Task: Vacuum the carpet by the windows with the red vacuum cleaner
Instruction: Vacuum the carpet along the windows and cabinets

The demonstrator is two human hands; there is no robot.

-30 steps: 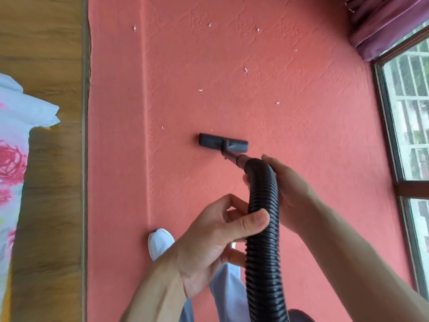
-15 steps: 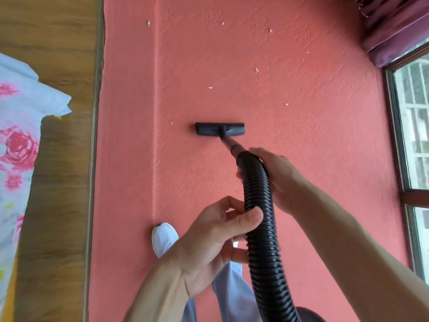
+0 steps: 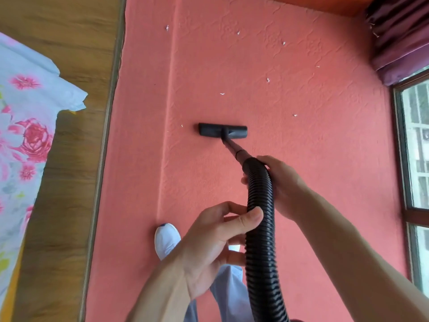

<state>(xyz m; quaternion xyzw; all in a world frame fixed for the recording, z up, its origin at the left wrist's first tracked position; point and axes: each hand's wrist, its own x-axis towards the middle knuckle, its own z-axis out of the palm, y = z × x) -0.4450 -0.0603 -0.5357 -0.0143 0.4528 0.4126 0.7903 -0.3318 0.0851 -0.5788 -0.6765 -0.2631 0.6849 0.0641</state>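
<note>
A red carpet (image 3: 232, 66) covers the floor beside the windows. The vacuum's black floor nozzle (image 3: 222, 130) lies flat on it, joined by a thin black tube to a ribbed black hose (image 3: 261, 228). My right hand (image 3: 283, 184) grips the top of the hose where it meets the tube. My left hand (image 3: 216, 242) holds the hose lower down, thumb curled over it. Several small white scraps (image 3: 268, 80) lie on the carpet beyond the nozzle. The red vacuum body is out of view.
A wooden floor (image 3: 69, 205) runs along the carpet's left edge, with a floral bedsheet (image 3: 25, 135) at far left. Windows (image 3: 417, 159) and a purple curtain (image 3: 399, 38) bound the right side. My white shoe (image 3: 166, 240) stands on the carpet.
The nozzle has moved forward across the carpet, away from me, toward the scraps. Both hands kept their hold on the hose.
</note>
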